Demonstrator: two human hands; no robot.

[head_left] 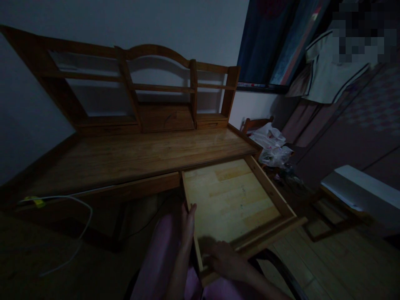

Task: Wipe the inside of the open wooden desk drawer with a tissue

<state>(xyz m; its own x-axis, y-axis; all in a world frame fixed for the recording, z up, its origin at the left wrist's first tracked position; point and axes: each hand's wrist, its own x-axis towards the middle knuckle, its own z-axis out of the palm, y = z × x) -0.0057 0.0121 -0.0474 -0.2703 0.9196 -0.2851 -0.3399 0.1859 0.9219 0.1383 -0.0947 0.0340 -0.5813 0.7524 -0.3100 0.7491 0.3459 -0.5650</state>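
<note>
- Under your two hands sits a pulled-out drawer [233, 200] of pale wood, its bottom board bare and lit brighter than anything else in the dim room
- Your left hand [187, 223] lies flat against the drawer's left side wall, fingers stretched out and loose, closing on nothing
- Your right hand [223, 258] rests on the drawer's near front edge, fingers curled over the rail; whether they truly clasp it you cannot tell in this gloom
- Beyond both hands, the drawer runs back under a wooden desk [131, 156], whose top is a glossy plank surface
- Farther back from your hands, a hutch [140, 87] of open shelves with an arched middle stands on the desk against a plain pale wall
- Well off to the left of your left hand, a white cable [84, 208] loops off the desk edge, with a small yellow tag [37, 202] near its start
- Off to the right beyond your right hand, crumpled plastic bags [270, 146] lie on a chair [254, 124] beside the desk
- Further right, a white slab [359, 187] rests on a low frame over a plank floor [337, 266]
- No writing or brand can be read anywhere
</note>
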